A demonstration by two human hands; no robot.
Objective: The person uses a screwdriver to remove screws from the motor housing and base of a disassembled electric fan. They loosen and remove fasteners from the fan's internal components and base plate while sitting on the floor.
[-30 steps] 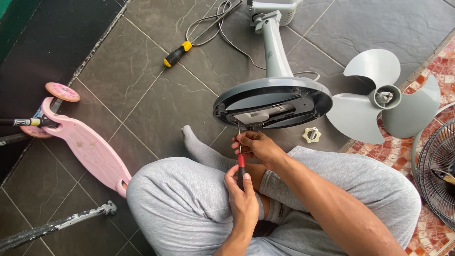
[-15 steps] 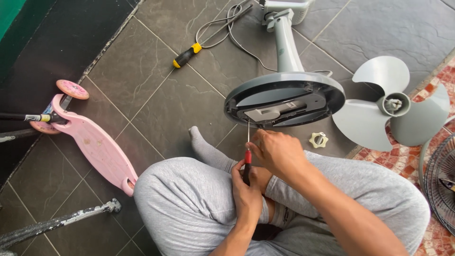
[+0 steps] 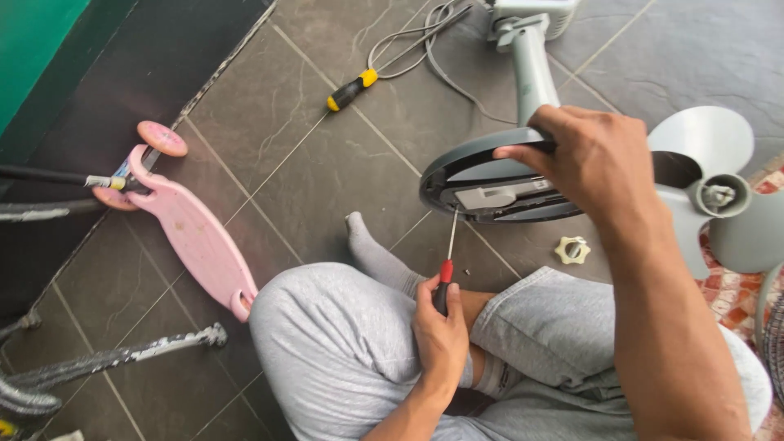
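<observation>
The left hand [image 3: 441,331] is gripping a red-handled screwdriver [image 3: 445,273] in a closed fist, its thin shaft slanting up so that the tip is meeting the underside of the grey fan base [image 3: 490,184]. The right hand [image 3: 592,159] is clamping over the top rim of that base, fingers curled around the edge, holding it tipped on its side. Beside the base, toward the person's right, a grey fan blade [image 3: 710,196] is lying flat, and a small cream locking nut [image 3: 572,250] is sitting just below the base. A yellow-and-black screwdriver [image 3: 351,90] is lying beyond the base to its left, near the grey power cord [image 3: 425,41].
</observation>
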